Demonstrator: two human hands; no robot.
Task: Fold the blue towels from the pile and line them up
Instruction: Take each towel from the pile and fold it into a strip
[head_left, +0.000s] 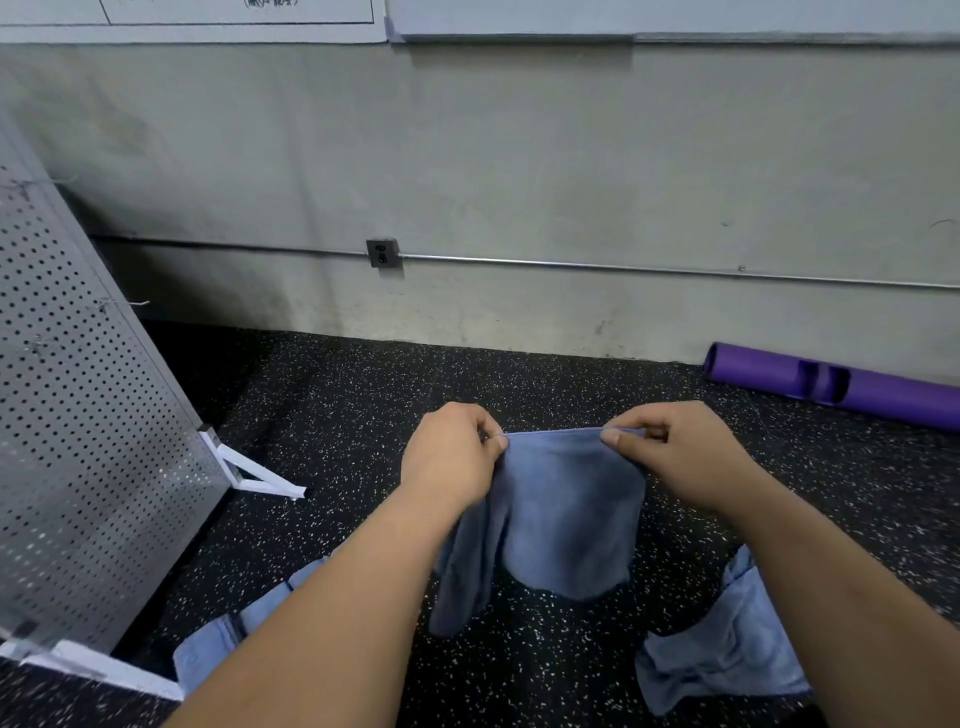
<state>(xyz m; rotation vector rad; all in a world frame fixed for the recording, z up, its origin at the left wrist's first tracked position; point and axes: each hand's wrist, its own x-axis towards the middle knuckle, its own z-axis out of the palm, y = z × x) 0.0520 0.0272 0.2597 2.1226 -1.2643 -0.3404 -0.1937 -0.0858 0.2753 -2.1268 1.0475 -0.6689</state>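
A blue towel (561, 514) hangs in the air above the speckled black floor, held up by its top edge. My left hand (449, 454) pinches the towel's upper left corner and my right hand (680, 452) pinches the upper right corner. The towel's left side droops in a loose fold below my left wrist. A crumpled pile of lighter blue towels (727, 654) lies on the floor at the lower right, partly hidden by my right forearm. Folded light blue towels (223, 639) lie in a row at the lower left, partly hidden under my left forearm.
A perforated metal panel (78, 415) on white feet (254, 475) leans at the left. A purple roller (841, 384) lies by the grey wall at the right. An outlet (383, 253) and a conduit run along the wall. Speckled floor (337, 415) stretches ahead.
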